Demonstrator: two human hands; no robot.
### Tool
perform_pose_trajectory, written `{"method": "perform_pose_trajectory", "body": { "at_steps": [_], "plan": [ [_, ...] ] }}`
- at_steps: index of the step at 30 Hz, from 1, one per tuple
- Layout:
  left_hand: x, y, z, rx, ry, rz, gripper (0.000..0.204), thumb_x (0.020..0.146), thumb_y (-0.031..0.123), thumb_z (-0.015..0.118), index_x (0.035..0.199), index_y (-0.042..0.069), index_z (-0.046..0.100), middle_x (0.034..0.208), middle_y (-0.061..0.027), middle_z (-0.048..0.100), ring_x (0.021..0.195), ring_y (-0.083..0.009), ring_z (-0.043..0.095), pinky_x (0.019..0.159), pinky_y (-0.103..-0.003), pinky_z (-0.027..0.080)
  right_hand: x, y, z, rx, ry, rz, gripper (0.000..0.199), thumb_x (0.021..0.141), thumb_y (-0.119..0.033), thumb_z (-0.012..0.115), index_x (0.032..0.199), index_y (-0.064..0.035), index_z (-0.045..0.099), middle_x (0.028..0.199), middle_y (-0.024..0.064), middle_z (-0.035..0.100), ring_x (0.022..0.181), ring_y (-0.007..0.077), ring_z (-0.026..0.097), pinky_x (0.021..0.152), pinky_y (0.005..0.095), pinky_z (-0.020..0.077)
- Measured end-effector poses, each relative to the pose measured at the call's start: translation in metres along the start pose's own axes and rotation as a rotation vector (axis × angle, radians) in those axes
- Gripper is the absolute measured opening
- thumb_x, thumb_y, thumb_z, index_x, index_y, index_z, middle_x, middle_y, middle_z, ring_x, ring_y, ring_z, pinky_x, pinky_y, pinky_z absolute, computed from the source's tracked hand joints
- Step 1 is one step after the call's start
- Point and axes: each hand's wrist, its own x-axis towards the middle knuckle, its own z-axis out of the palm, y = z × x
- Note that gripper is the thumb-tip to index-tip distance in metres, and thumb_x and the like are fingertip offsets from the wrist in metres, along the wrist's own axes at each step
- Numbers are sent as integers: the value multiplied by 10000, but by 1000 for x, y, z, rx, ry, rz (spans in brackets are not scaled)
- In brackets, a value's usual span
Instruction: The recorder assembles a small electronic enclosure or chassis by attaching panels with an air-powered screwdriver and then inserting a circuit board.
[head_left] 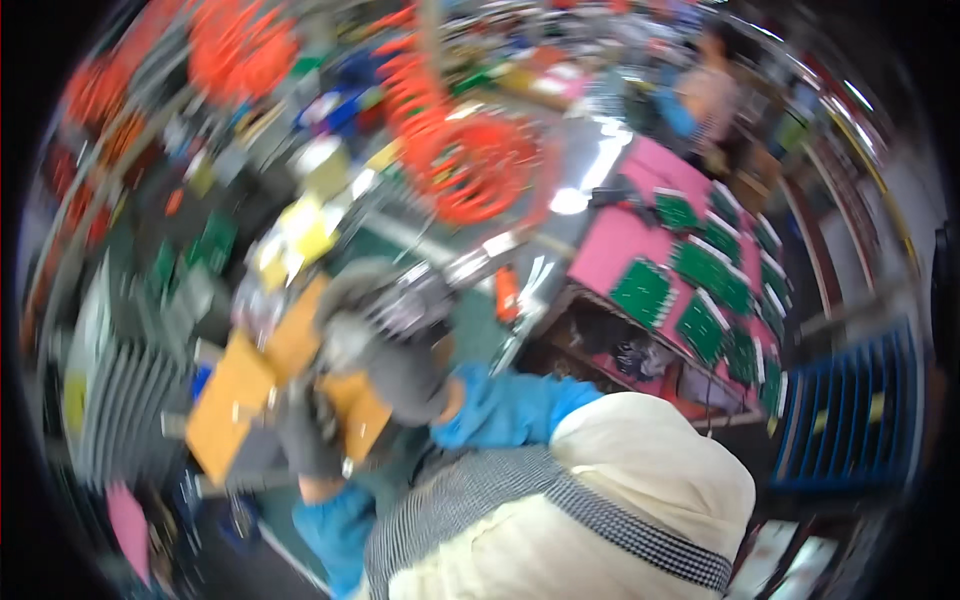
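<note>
- Step in hand, as I judge it: both gloved hands work among the yellow-orange panels (228, 405), which lie left of and between them.
- Left hand (308, 432): beside the panels; blur hides its grip, so I cannot tell.
- Right hand (405, 382): just beyond; clenched or loose, I cannot tell.
- Next move calls for clear finger placement around the panel edges.

Yellow-orange pieces (232, 395) flank the left hand (308, 435); a red coiled hose (468, 172) stands in the way ahead. Rightward, a green strip (475, 335) leaves room up to an orange object (507, 295).
</note>
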Motion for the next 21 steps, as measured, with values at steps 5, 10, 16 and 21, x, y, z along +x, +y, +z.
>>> {"method": "perform_pose_trajectory", "body": {
  "at_steps": [5,10,16,21],
  "plan": [
    [-5,2,-11,65,-100,53,290,1044,343,495,1046,66,582,678,26,472,521,-46,356,439,-205,261,-1,8,-2,76,-3,-37,247,918,-103,596,1146,-9,579,979,76,646,779,149,616,738,352,549],
    [-6,11,-2,52,-25,39,287,1057,332,460,1031,59,544,723,7,487,527,-35,336,432,-180,262,7,11,8,17,87,-233,379,901,-119,626,1269,-76,544,1083,101,662,887,205,669,838,465,567],
    [-4,13,-6,109,-45,42,308,1044,334,497,1007,42,587,730,9,543,543,-27,396,452,-174,321,5,9,8,7,99,-223,373,915,-150,635,1266,-80,532,1083,99,662,897,205,665,825,456,569],
    [-4,9,-6,169,-56,43,273,1054,298,482,1029,41,570,706,22,495,524,-30,344,431,-176,268,16,-1,10,-54,101,-171,343,923,-164,623,1224,-29,527,1035,117,660,868,213,664,793,421,580]
  ]
}}
